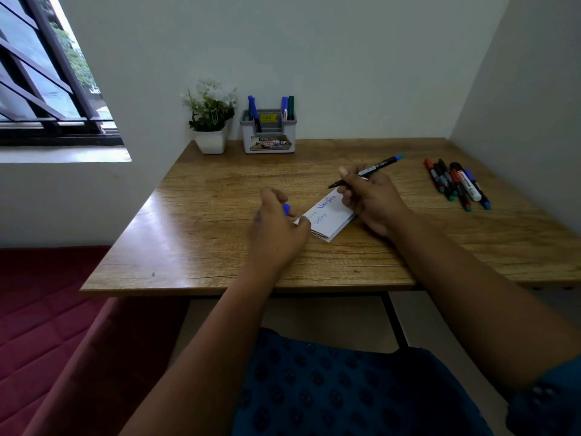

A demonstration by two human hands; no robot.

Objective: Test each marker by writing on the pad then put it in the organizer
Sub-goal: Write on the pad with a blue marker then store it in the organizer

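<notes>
The desk (220, 196) is wood-grain board with a smooth, faintly glossy top that catches window light at its left edge. The pad (327, 220) is matt white paper. The organizer (268, 133) looks like smooth grey plastic with a shiny label. The loose markers (456, 184) have glossy plastic barrels. The red cushion (47, 303) is quilted cloth.
</notes>
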